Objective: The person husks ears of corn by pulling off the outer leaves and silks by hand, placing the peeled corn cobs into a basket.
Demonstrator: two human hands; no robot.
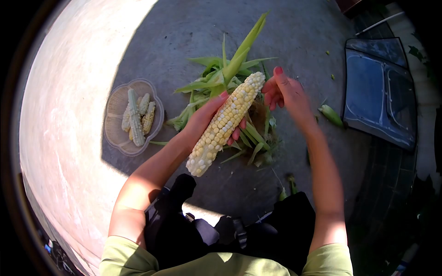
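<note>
A husked ear of corn (pixel 225 124) with pale yellow and white kernels lies slantwise in my left hand (pixel 205 117), whose thumb and fingers wrap round its middle. Close to the tip of the ear is my right hand (pixel 286 92), its thumb raised and its fingers loosely curled apart, with nothing visible in them. Whether those fingertips touch the corn I cannot tell. Beneath both hands sits a heap of green husks (pixel 198 108), with brownish corn silk (pixel 258 117) showing at its right side.
To the left stands a scalloped plastic basket (pixel 110 131) holding several husked ears (pixel 134 117). An unhusked ear (pixel 330 115) lies on the concrete floor (pixel 184 27) at right, beside a dark framed panel (pixel 368 87). Small green scraps (pixel 332 77) are scattered nearby.
</note>
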